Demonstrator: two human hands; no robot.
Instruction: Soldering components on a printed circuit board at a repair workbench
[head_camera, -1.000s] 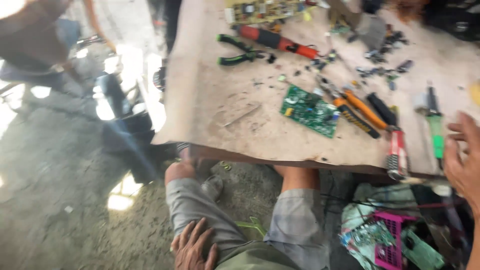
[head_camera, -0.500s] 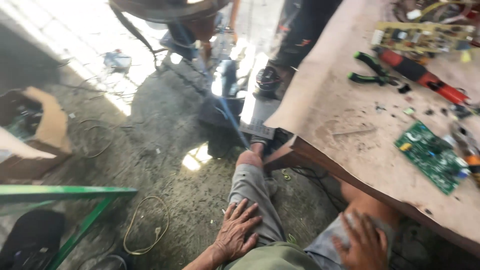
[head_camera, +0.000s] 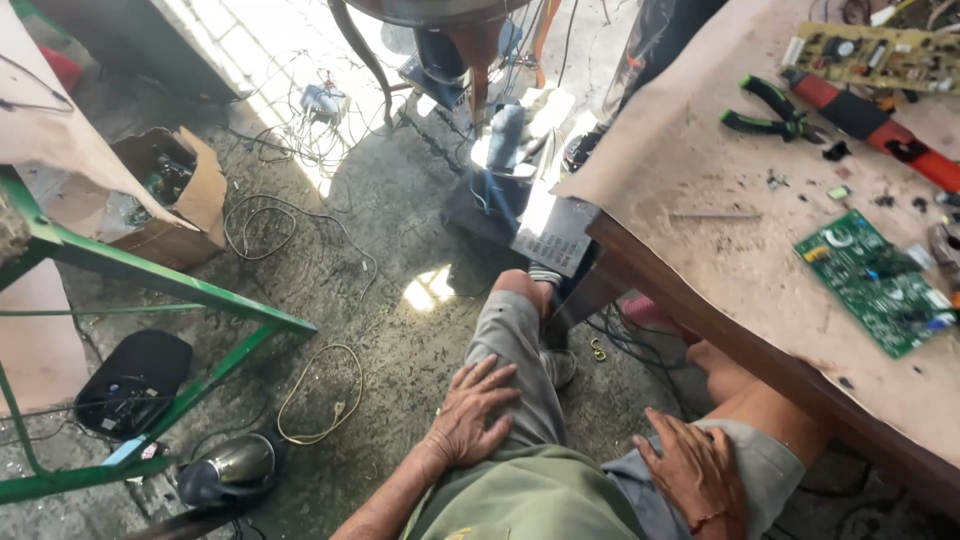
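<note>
I sit beside a workbench covered in brown paper (head_camera: 700, 180). My left hand (head_camera: 472, 415) rests flat on my left thigh, fingers spread, holding nothing. My right hand (head_camera: 693, 466) lies on my right thigh over the grey shorts, also with nothing in it. On the bench to my right lies a green circuit board (head_camera: 872, 282). Farther back are green-handled pliers (head_camera: 765, 110), a red and black tool (head_camera: 865, 122) and a second circuit board (head_camera: 875, 55).
A green metal frame (head_camera: 150, 275) stands at the left over a concrete floor. A cardboard box of parts (head_camera: 165, 195), loose cables (head_camera: 320, 395), a black case (head_camera: 135, 380) and a dark rounded appliance (head_camera: 228, 468) lie there. A person's legs (head_camera: 650, 50) stand by the bench's far corner.
The view has swung left from the bench top to the floor. My right hand came off the bench edge and now rests on my right thigh. My left hand stays on my left thigh.
</note>
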